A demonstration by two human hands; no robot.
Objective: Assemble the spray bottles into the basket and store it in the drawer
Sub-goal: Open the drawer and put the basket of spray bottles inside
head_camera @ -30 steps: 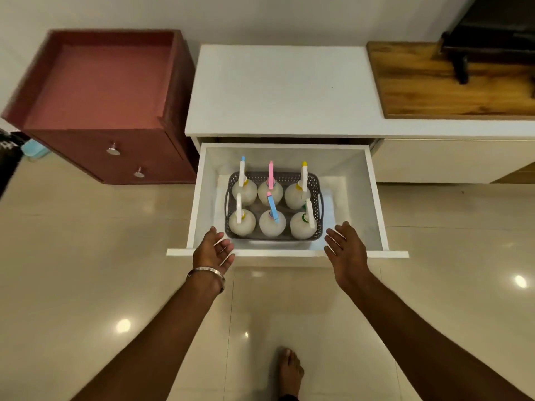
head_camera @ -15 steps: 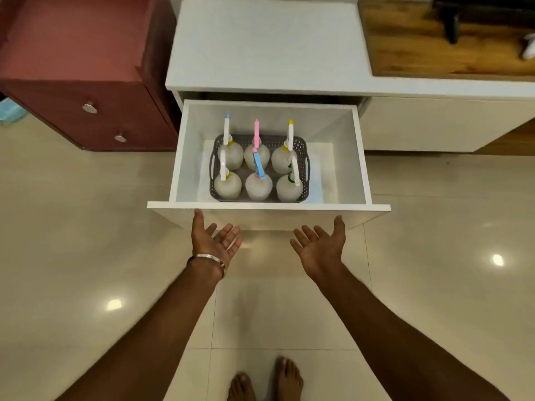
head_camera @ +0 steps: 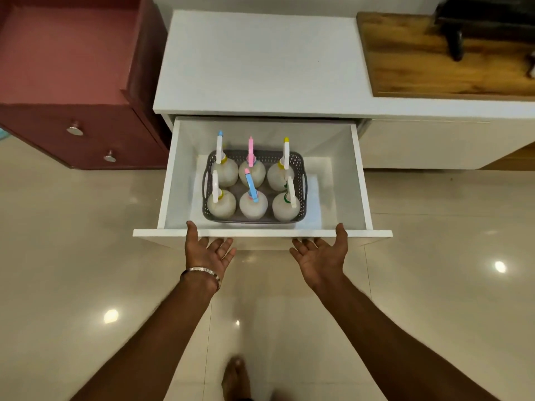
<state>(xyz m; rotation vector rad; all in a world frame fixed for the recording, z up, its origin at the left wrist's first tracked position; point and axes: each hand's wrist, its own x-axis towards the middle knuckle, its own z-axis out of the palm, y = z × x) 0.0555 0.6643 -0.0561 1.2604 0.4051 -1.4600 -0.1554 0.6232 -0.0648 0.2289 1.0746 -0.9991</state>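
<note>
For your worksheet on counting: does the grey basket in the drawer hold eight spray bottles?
No: the basket holds six spray bottles, in two rows of three.

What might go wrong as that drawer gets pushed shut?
The bottles stand tall in the basket; their nozzles may catch the cabinet edge or topple if the drawer slams. The left hand has its thumb over the front rim, so it may get pinched.
</note>
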